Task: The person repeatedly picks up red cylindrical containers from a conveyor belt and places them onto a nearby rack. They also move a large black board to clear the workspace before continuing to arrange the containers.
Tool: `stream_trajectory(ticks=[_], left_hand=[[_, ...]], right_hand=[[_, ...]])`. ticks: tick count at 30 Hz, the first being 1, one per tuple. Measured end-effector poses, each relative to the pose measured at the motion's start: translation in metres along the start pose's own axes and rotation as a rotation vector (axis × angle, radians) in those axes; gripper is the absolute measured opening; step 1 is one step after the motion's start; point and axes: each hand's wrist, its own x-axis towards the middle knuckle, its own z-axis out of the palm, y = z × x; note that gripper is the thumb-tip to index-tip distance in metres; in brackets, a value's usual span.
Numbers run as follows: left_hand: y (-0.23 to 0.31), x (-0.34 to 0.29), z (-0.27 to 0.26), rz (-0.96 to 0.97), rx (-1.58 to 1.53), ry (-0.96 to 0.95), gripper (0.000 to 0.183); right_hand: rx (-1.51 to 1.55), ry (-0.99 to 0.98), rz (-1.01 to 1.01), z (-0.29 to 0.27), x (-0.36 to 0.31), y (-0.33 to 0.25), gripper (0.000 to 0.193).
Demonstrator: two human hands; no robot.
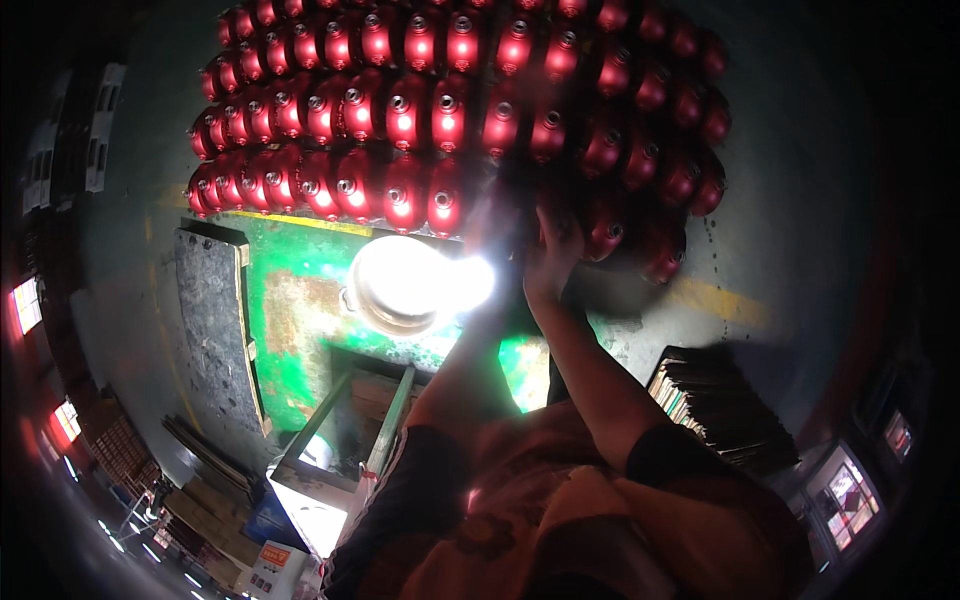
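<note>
Rows of glossy red rounded canisters (403,195), each with a metal neck fitting, stand packed at the far side. Both my arms reach forward to the front row. My right hand (553,250) is raised beside a red canister (603,230), its fingers bent around a dark, blurred shape that I cannot make out. Glare and shadow hide most of my left hand (490,240), just left of the right one. A dazzling white light (470,282) shines beside my left forearm. Left of it is a round metal pot-like vessel (405,322), its top washed out by glare.
A long grey board (215,320) lies on the floor at the left. Close to my left arm stands a metal-railed frame (390,425). A stack of flat cardboard sheets (715,405) is at the right. A white container (275,570) with an orange label sits at the lower left.
</note>
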Motion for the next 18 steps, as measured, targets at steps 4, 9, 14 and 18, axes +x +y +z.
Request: stream_trajectory(ticks=[4,9,14,18], left_hand=[[0.0,-0.001,0.001,-0.241,-0.481,-0.04,0.037],[-0.022,0.005,0.003,0.126,-0.149,0.093,0.033],[-0.026,0.011,0.011,0.126,-0.202,0.135,0.033],[-0.02,0.014,-0.001,0.16,-0.202,0.152,0.036]], right_hand=[[0.02,-0.15,0.013,-0.019,-0.015,-0.006,0.06],[0.04,-0.251,-0.064,-0.022,-0.015,0.001,0.058],[0.043,-0.272,-0.067,-0.01,-0.011,0.002,0.057],[0.097,-0.226,-0.029,-0.021,-0.008,-0.02,0.058]])
